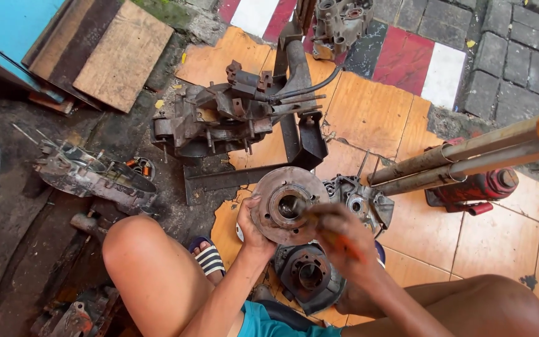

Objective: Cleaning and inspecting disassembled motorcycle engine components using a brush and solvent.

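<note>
I hold a round, rusty metal hub (288,205) up in front of me, my left hand (252,226) gripping its lower left edge with the thumb curled over the rim. My right hand (338,234) is closed around an orange-handled tool (335,240), blurred, whose tip sits at the hub's central bore. Directly below both hands a dark round casing (310,274) lies on the orange tiled floor (500,243). Just beyond my right hand sits a grey engine case (363,198). Farther out, past the hub, a greasy engine block (219,118) rests on a black metal stand (301,137). Well off to the left of my left hand lies another dirty casing (95,175). To the right of my right hand, rusty tubes (463,159) cross above a red bottle jack (478,187).
</note>
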